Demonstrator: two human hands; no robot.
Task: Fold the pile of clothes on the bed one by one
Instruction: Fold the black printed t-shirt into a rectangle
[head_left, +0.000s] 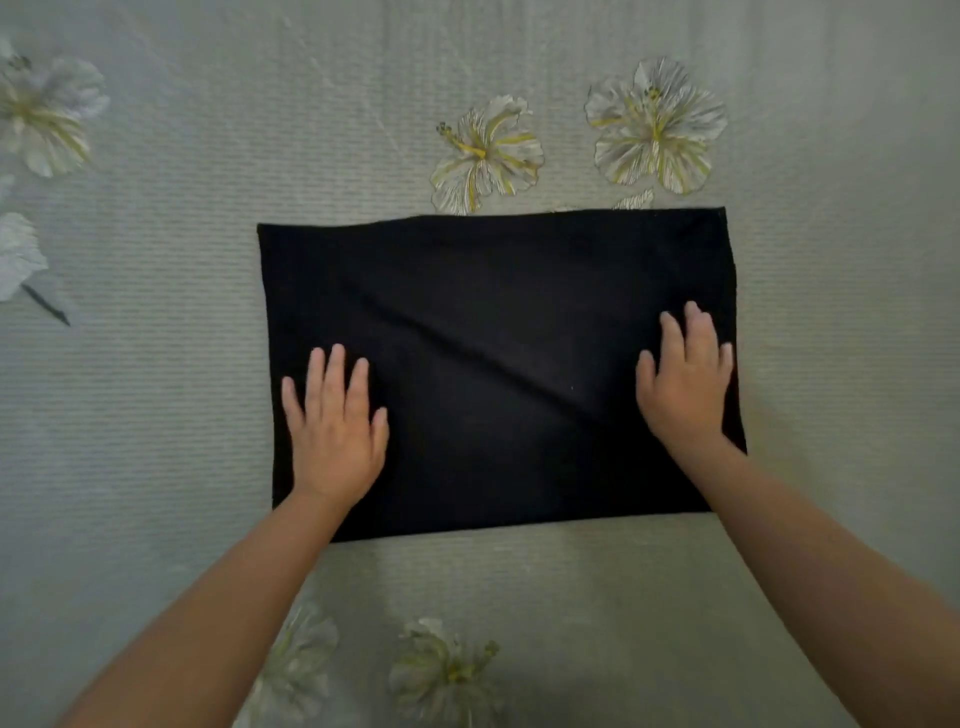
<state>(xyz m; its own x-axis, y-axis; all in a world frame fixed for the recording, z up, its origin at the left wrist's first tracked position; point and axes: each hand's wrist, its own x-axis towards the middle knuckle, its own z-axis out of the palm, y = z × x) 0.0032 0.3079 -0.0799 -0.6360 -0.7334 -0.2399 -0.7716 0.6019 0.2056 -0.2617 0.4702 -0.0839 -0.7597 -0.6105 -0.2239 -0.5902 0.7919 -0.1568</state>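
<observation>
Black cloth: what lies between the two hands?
Head view: only black cloth with a diagonal crease lies between the left hand and right hand.

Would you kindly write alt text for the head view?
Two bare hands, left hand and right hand, press flat on a black cloth folded into a rectangle, lying on a pale bedsheet printed with white flowers.

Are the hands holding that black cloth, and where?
Nothing is gripped. The left hand and right hand lie flat with straight fingers on top of the black cloth, near its left and right sides.
</observation>
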